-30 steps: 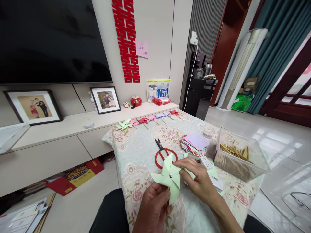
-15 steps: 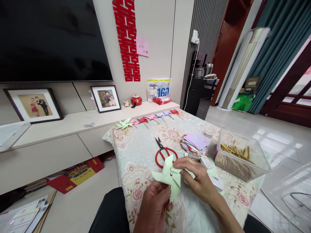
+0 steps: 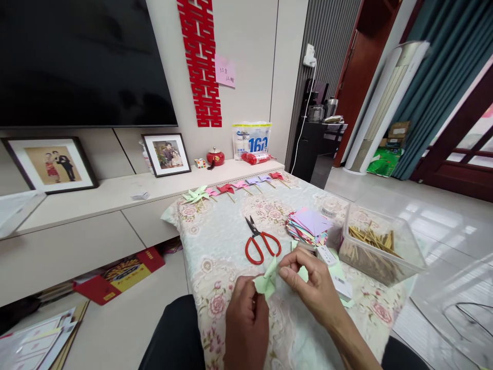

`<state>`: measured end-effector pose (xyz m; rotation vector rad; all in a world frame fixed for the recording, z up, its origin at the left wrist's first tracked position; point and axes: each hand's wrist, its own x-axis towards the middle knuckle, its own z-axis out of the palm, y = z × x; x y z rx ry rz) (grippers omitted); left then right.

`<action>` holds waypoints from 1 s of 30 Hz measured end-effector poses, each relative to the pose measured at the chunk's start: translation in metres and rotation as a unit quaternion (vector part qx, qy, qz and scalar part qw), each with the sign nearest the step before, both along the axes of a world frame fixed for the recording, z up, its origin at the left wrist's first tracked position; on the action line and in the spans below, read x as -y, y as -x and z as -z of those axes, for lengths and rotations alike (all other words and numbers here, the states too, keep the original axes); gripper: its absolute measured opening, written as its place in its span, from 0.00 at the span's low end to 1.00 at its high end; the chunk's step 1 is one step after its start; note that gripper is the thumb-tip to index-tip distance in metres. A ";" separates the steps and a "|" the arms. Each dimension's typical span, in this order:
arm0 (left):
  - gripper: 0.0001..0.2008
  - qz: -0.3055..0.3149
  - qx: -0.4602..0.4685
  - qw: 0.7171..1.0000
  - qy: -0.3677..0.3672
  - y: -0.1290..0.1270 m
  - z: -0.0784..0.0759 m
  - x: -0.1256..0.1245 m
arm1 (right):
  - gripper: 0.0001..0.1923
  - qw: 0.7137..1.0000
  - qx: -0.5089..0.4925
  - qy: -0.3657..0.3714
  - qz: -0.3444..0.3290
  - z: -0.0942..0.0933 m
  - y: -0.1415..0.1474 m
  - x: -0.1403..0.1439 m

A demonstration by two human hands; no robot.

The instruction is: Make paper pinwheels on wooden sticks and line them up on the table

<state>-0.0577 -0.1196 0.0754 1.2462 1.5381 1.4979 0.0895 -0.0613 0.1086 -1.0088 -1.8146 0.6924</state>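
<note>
While both hands meet low over the floral tablecloth (image 3: 223,241), the pale green folded-paper pinwheel (image 3: 267,280) sits between them. Left hand (image 3: 246,313) is clamped on it from 7 o'clock; right hand (image 3: 308,288) pinches its edge from 3 o'clock. Its blades face roughly edge-on; long axis unclear. Red-handled scissors (image 3: 260,241) lie at 12 o'clock.

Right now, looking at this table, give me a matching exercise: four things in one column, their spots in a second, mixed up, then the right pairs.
Things:
1. scissors
2. wooden sticks
3. green pinwheel
4. stack of coloured paper

Places:
A. inside the clear plastic box
B. between the left hand and right hand
C. flat on the floral cloth, left of the paper stack
D. between the scissors and the clear box

Pairs: 1-C, 2-A, 3-B, 4-D
</note>
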 end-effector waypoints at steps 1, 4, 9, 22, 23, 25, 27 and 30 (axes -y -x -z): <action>0.11 0.005 -0.020 1.000 -0.013 0.000 0.001 0.000 | 0.13 1.000 0.000 0.004 0.010 0.000 0.003 0.001; 0.19 0.013 -0.048 0.998 -0.038 0.000 0.004 0.002 | 0.15 0.999 0.006 0.008 0.037 0.003 0.008 0.001; 0.17 0.017 0.005 1.000 -0.011 -0.003 0.003 0.002 | 0.14 0.999 0.002 0.021 0.040 0.008 0.009 0.001; 0.10 0.029 0.489 0.869 0.074 0.006 -0.018 -0.011 | 0.08 0.994 -0.031 -0.107 -0.002 0.015 0.018 0.004; 0.11 0.027 0.492 0.867 0.072 0.006 -0.017 -0.011 | 0.09 0.993 -0.031 -0.113 -0.008 0.017 0.019 0.004; 0.12 0.024 0.498 0.864 0.071 0.006 -0.017 -0.011 | 0.10 0.992 -0.027 -0.121 -0.014 0.019 0.020 0.005; 0.14 0.018 0.501 0.862 0.071 0.004 -0.018 -0.011 | 0.10 0.991 -0.021 -0.128 -0.015 0.020 0.020 0.005; 0.16 0.005 0.502 0.862 0.072 0.002 -0.019 -0.010 | 0.11 0.991 -0.015 -0.131 -0.016 0.021 0.020 0.005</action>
